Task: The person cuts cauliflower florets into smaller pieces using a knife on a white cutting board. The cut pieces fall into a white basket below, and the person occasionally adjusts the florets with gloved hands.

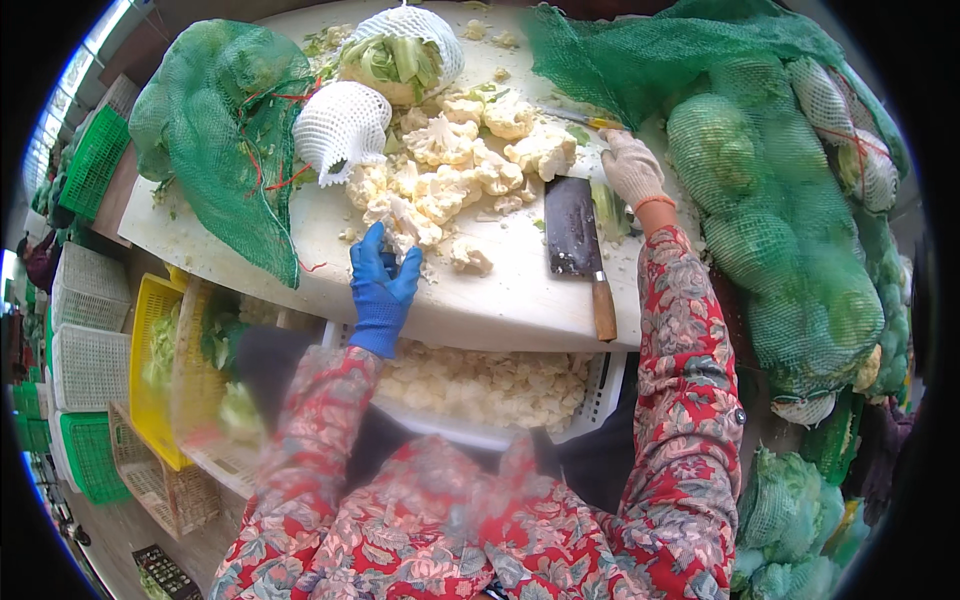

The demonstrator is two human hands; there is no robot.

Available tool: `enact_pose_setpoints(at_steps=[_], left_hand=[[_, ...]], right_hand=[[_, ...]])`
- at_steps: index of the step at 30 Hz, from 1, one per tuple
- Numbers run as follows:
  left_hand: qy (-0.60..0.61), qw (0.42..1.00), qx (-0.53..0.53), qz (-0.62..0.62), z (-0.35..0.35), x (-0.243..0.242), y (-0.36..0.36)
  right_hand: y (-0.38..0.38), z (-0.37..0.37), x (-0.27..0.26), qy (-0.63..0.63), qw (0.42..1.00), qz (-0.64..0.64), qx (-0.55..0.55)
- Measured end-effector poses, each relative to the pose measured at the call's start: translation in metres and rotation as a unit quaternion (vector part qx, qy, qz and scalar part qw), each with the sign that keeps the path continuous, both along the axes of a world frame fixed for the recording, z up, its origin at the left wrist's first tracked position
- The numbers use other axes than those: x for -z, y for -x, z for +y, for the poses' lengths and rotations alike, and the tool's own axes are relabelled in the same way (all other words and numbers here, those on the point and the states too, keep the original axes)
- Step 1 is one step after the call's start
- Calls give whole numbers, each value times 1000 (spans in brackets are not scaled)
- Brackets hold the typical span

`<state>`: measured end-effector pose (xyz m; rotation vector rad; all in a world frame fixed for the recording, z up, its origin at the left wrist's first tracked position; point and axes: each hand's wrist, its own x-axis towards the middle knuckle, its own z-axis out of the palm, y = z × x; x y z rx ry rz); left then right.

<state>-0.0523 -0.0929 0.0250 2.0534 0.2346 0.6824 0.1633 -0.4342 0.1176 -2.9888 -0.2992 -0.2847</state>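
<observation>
My left hand (384,281), in a blue glove, reaches to the near edge of a pile of cauliflower florets (442,172), its spread fingers around a floret (405,225); whether it grips the floret is unclear. My right hand (632,169), in a pale knit glove, has its fingertips at the yellow handle of a knife (600,122), whose blade points left. Between the hands a cleaver (574,225) lies flat, its wooden handle over the table's near edge. A loose floret (470,256) lies left of it. Behind the pile are cauliflower heads in white foam nets (343,127).
Green mesh sacks (772,225) of cauliflower stand at the right; another mesh sack (217,105) lies on the white table (315,255) at the left. Below the table edge, a white crate (611,375) holds florets. A yellow crate (150,360) and stacked baskets stand left.
</observation>
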Motion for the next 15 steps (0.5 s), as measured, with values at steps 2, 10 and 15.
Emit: enact_pose_setpoints(at_steps=[2, 10, 15], left_hand=[[9, 1000, -17, 23, -1, 0, 2], [74, 997, 11, 18, 6, 5, 5], [171, 984, 8, 40, 7, 2, 13]], right_hand=[[-38, 10, 9, 41, 999, 10, -2], [-104, 11, 37, 151, 984, 85, 49], [-57, -6, 11, 88, 995, -12, -38]])
